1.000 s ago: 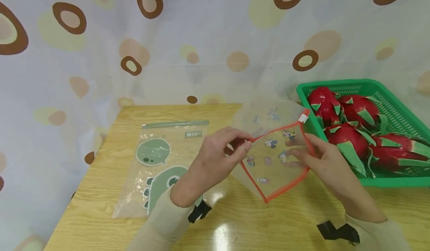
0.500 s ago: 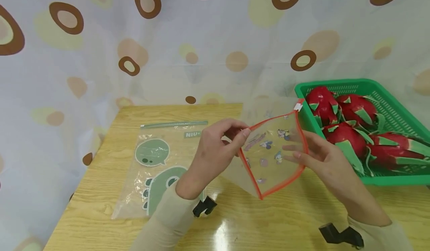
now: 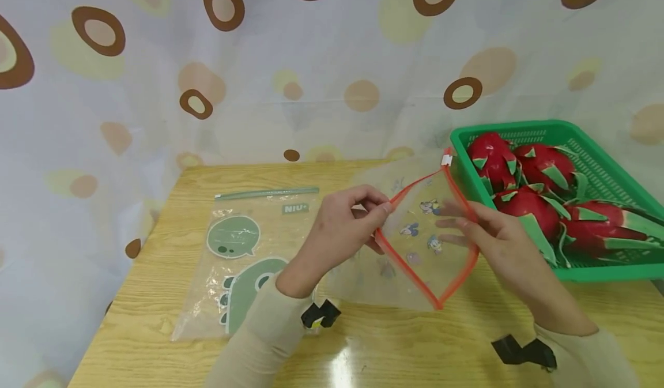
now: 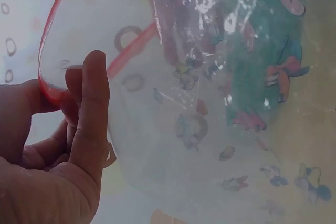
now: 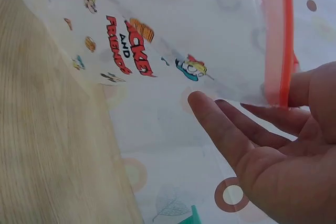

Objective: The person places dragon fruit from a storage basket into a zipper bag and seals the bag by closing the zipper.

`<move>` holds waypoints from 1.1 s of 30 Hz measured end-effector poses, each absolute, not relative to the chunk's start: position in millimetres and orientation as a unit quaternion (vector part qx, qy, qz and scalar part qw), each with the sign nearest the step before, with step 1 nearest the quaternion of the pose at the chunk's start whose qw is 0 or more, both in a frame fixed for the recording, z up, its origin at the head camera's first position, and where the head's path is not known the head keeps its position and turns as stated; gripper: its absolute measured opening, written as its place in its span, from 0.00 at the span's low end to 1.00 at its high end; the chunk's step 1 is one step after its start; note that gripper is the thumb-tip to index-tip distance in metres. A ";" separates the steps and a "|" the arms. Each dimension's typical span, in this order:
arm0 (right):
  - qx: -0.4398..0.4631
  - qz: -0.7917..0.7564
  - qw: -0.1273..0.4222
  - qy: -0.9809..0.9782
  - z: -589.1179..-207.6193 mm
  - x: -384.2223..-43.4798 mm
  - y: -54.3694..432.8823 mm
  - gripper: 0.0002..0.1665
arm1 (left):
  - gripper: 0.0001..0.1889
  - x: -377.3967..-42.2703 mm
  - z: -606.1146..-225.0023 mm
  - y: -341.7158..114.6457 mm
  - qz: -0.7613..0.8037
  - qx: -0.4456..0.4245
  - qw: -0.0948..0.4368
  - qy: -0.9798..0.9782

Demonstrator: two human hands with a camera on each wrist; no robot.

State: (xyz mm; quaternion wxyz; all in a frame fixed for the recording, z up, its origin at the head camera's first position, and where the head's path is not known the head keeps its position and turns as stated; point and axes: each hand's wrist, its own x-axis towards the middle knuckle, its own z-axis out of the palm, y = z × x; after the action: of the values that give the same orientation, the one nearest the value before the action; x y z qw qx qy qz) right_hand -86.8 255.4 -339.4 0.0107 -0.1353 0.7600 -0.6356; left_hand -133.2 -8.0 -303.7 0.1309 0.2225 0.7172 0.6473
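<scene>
Red-edged bag (image 3: 415,244) has swung its bottom corner right; left hand (image 3: 344,221) pinches it, right hand (image 3: 500,244) touches it (fingers straight).

Head view: bright, even, diffuse light; pale wash over the backdrop (image 3: 321,42). Hard white glare on the near part of the table (image 3: 404,353), small glints on the flat bag (image 3: 238,272). Soft shadow near the right hand (image 3: 503,244); its fingers look hazy through plastic. Left wrist view: left hand (image 4: 58,182) dark against bright background; held bag (image 4: 205,135) milky, low contrast, scattered white highlights. Right wrist view: muted, palm side shaded; lettering legible, upper plastic hazy.
</scene>
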 end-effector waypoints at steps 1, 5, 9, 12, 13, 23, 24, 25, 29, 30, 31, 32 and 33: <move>-0.130 -0.632 0.009 0.764 -338.3 -86.8 255.2 0.25 | 0.07 -134.1 -304.3 -7.3 0.656 0.216 0.141 0.709; -0.116 -0.606 0.007 0.787 -333.5 -84.8 258.7 0.25 | 0.08 -136.6 -306.6 -3.9 0.681 0.199 0.166 0.685; -0.066 -0.534 -0.011 0.843 -329.2 -78.4 269.4 0.26 | 0.08 -137.7 -309.1 -1.1 0.687 0.195 0.174 0.677; -0.033 -0.499 -0.034 0.866 -327.1 -75.1 278.6 0.25 | 0.08 -137.3 -310.5 -0.5 0.688 0.195 0.177 0.676; -0.033 -0.496 -0.044 0.867 -326.8 -75.2 281.9 0.24 | 0.08 -136.9 -310.3 -0.4 0.689 0.196 0.177 0.675; 0.055 -0.323 -0.109 0.938 -328.9 -81.4 322.4 0.26 | 0.07 -135.7 -310.4 -0.8 0.693 0.199 0.173 0.671; 0.057 -0.311 -0.106 0.943 -330.9 -83.0 325.1 0.27 | 0.07 -135.4 -310.8 -1.0 0.692 0.200 0.173 0.672; 0.056 -0.299 -0.101 0.947 -333.0 -85.0 327.4 0.28 | 0.07 -135.1 -311.2 -1.2 0.692 0.200 0.173 0.672; 0.046 -0.257 -0.080 0.962 -340.9 -93.8 335.6 0.29 | 0.07 -133.7 -312.3 -2.0 0.693 0.198 0.173 0.671; 0.043 -0.248 -0.079 0.964 -342.4 -95.6 337.1 0.29 | 0.07 -133.4 -312.4 -2.1 0.694 0.198 0.173 0.671; 0.043 -0.238 -0.079 0.967 -343.6 -97.0 338.1 0.29 | 0.07 -133.2 -312.4 -2.3 0.695 0.197 0.173 0.670; 0.044 -0.227 -0.077 0.970 -344.4 -97.8 338.8 0.30 | 0.07 -133.0 -312.5 -2.4 0.695 0.197 0.174 0.669; 0.045 -0.217 -0.075 0.972 -344.8 -98.5 339.2 0.30 | 0.07 -132.7 -312.4 -2.6 0.696 0.198 0.175 0.668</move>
State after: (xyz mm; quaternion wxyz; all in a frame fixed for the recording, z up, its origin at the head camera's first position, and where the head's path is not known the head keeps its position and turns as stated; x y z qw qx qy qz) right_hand -98.5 339.2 -344.8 -0.0749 0.0446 0.9724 -0.2165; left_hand -132.7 -2.6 -312.4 0.1745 0.1976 0.6683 0.6956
